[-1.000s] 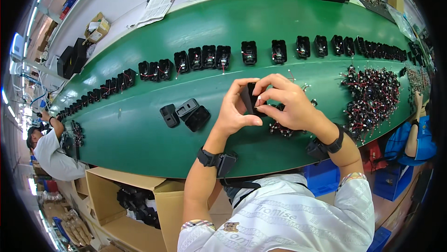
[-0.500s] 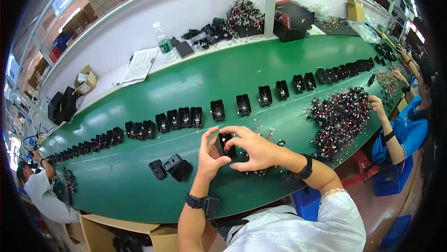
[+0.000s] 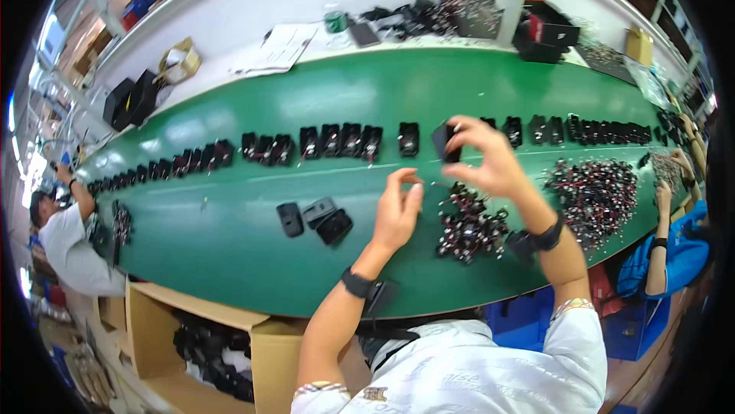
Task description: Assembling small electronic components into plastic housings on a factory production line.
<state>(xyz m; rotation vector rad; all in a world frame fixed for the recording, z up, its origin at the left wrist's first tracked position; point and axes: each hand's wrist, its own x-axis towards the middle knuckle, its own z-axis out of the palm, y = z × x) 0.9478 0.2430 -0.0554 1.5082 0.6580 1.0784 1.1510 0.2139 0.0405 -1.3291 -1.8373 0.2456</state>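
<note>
My right hand [image 3: 490, 161] grips a small black plastic housing [image 3: 442, 141] between thumb and fingers, over the row of similar housings. Its inside is partly hidden by the fingers. My left hand [image 3: 398, 211] hovers lower and to the left, apart from the housing, its fingers loosely bent and nothing seen in them. The nearest housing in the row [image 3: 409, 139] stands just left of the held one, with small wired parts inside. Below my right hand lies a pile of small black parts with red wires [image 3: 468, 226]. Three loose black covers [image 3: 320, 211] lie left of my left hand.
A larger heap of wired parts [image 3: 593, 196] lies to the right, beside a co-worker in a blue shirt [image 3: 681, 242]. Another person [image 3: 65, 238] works at the far left. An open carton [image 3: 195, 303] stands below the green table's [image 3: 230, 261] front edge. A bottle [image 3: 334, 16] stands on the back ledge.
My hands have parted. The right has carried the housing up and right to the row, while the left has let go of it and moved right. The whole view has shifted.
</note>
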